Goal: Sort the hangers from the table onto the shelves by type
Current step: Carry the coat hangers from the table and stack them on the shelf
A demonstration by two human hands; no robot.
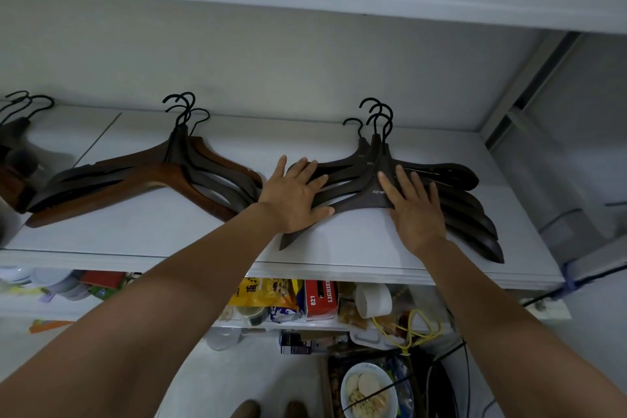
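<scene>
- Dark hangers: stacked flat at the right end of the shelf, hooks toward the wall.
- Left hand: fingers straight and spread, pressing the stack's left arms.
- Right hand: likewise flat, on the right arms.
- Brown hangers: separate pile, mid-shelf.
- Third pile: at the shelf's left edge.

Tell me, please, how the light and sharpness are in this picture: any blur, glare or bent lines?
Head view: dim, even light with no glare; the left hand and right hand on the dark hangers are sharp; the hangers at the far left edge are blurred; the shelf front edge bows slightly from the wide lens.
</scene>
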